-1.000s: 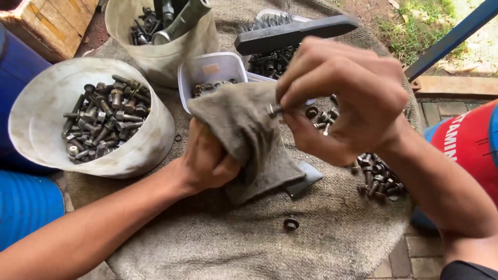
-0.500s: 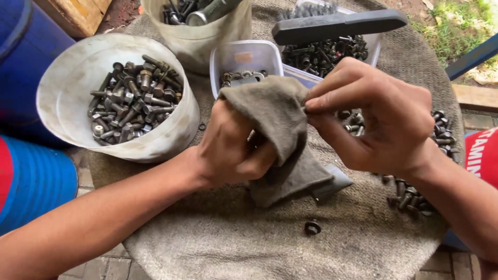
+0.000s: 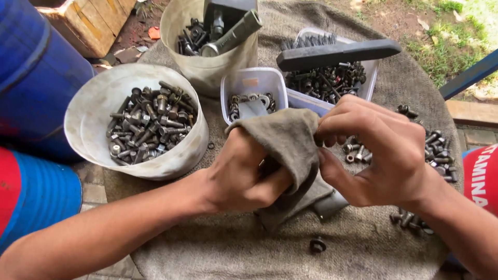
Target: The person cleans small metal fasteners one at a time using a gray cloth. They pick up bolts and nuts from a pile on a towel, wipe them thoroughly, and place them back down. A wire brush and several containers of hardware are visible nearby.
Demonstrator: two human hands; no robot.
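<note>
Grey-brown rag [image 3: 290,150] sits bunched between both hands over the middle of the desk [image 3: 218,249], which is draped in coarse grey cloth. The left hand [image 3: 244,173] has its grip closed around the rag's lower folds, thumb pressed across the cloth. The right hand [image 3: 384,153] pinches the rag's upper right edge with fingertips drawn together; whether a small part lies inside the fold cannot be told. Left of the left grip stands a white bowl of bolts [image 3: 140,124], close to the desk's left edge. Above the grips are a cut-off container of large bolts [image 3: 218,36], a small clear tub of washers [image 3: 254,96] and a larger tub of bolts with a wire brush [image 3: 337,52] laid across it. Loose bolts [image 3: 436,145] lie behind and right of the right grip. A single nut [image 3: 317,245] lies below, on open cloth near the front edge.
</note>
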